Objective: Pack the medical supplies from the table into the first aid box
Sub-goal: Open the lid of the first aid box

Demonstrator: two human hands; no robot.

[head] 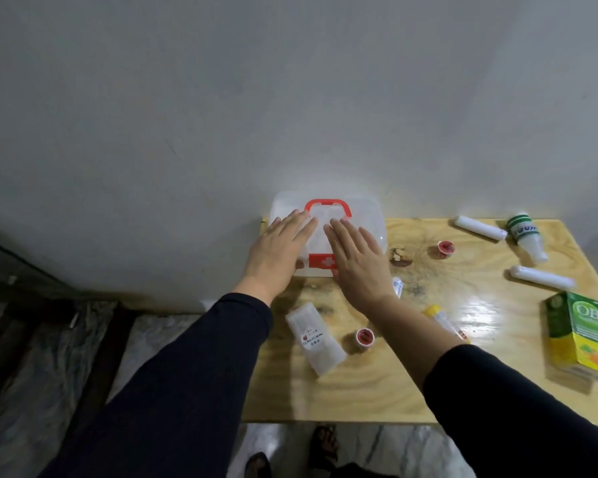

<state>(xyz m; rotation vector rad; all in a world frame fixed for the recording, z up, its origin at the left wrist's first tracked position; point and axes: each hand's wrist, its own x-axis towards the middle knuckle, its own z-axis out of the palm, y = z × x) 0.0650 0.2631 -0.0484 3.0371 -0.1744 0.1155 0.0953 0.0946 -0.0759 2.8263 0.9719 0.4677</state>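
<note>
The first aid box (pixel 366 215), translucent white with a red handle and a red cross latch, stands closed at the table's back left against the wall. My left hand (pixel 277 250) and my right hand (pixel 356 260) lie flat on its lid, fingers spread, holding nothing. Supplies lie on the table: a clear cling film box (pixel 315 343), a small red-capped jar (pixel 365 337), a yellow tube (pixel 444 322), a second red jar (pixel 445 249), two white rolls (pixel 480 228) (pixel 542 278), a white and green bottle (pixel 527 236) on its side, and a green and yellow carton (pixel 580 332).
The wooden table (pixel 377 391) has its front edge near my body and its left edge beside a dark bed frame (pixel 32 305). A brown scrap (pixel 399 257) lies right of the box. A small white tube (pixel 398 286) peeks out by my right wrist. Feet show below.
</note>
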